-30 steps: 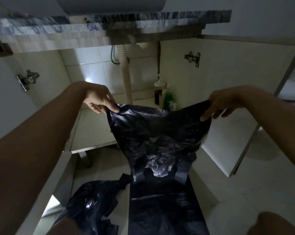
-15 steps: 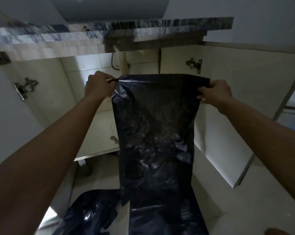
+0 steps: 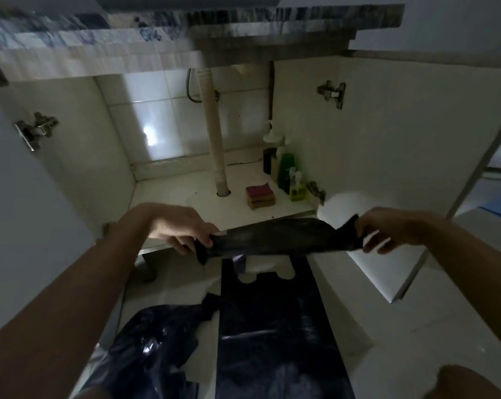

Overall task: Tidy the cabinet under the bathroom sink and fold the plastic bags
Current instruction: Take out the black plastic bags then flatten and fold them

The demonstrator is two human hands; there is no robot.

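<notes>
I hold a black plastic bag [image 3: 278, 237] stretched flat and nearly edge-on between both hands, in front of the open cabinet under the sink. My left hand [image 3: 183, 228] pinches its left end and my right hand [image 3: 387, 228] grips its right end. Below it a second black bag [image 3: 275, 326] lies flat on the floor tiles, handles toward the cabinet. A crumpled black bag [image 3: 151, 347] lies to its left. The cabinet floor [image 3: 168, 197] is pale and mostly bare.
A white drain pipe [image 3: 214, 133] runs down through the cabinet floor. Sponges [image 3: 260, 195] lie beside it, and several bottles [image 3: 286, 171] stand at the back right corner. Both cabinet doors hang open, the right door [image 3: 401, 156] close to my right hand. My knee [image 3: 468, 381] shows bottom right.
The bag hung upright from my raised hands half a second ago. Both hands have dropped and the bag now lies almost level, just above the flat bag on the floor.
</notes>
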